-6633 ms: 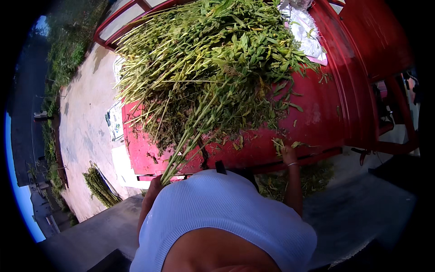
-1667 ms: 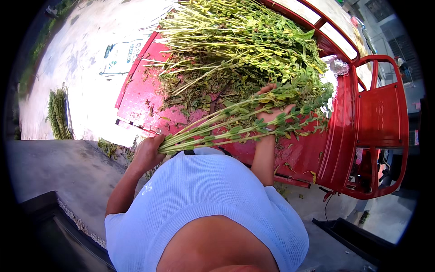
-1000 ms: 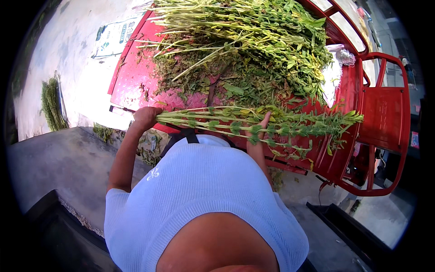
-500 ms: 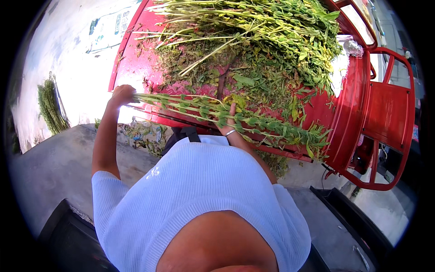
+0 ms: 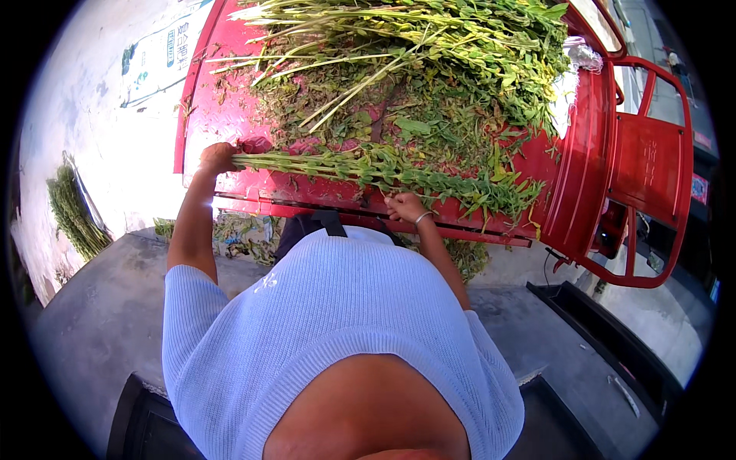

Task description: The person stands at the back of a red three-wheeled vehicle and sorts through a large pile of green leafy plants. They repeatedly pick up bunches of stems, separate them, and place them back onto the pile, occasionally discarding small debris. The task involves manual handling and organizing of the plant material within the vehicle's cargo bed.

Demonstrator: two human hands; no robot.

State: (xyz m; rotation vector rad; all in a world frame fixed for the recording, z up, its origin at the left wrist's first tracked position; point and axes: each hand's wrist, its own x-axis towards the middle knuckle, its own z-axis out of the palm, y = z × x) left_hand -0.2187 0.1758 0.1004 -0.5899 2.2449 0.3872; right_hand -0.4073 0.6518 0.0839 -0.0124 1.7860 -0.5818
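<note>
A bundle of sesame stalks (image 5: 330,164), green with pods and leaves, lies along the near side of a red cargo bed (image 5: 264,186). At its left end my left hand (image 5: 218,157) is wrapped round the bare stem ends. My right hand (image 5: 406,207) is just below the leafy middle of the bundle, by the bed's near edge. Its fingers are closed in a pinch, and whatever is between them is too small to make out. Beyond the bundle, a large heap of similar stalks (image 5: 475,69) fills the far side, stems pointing left.
Loose leaves (image 5: 345,100) litter the bed between the heap and the bundle. The red cab frame (image 5: 648,165) stands at the right, with a white sack (image 5: 566,96) beside it. Another bunch of stalks (image 5: 77,211) is on the left; plant scraps (image 5: 245,234) lie below the bed's edge.
My right hand has drawn back from among the stalks to the bed's near edge, and its fingers have closed. The left hand keeps its grip. The view has shifted slightly.
</note>
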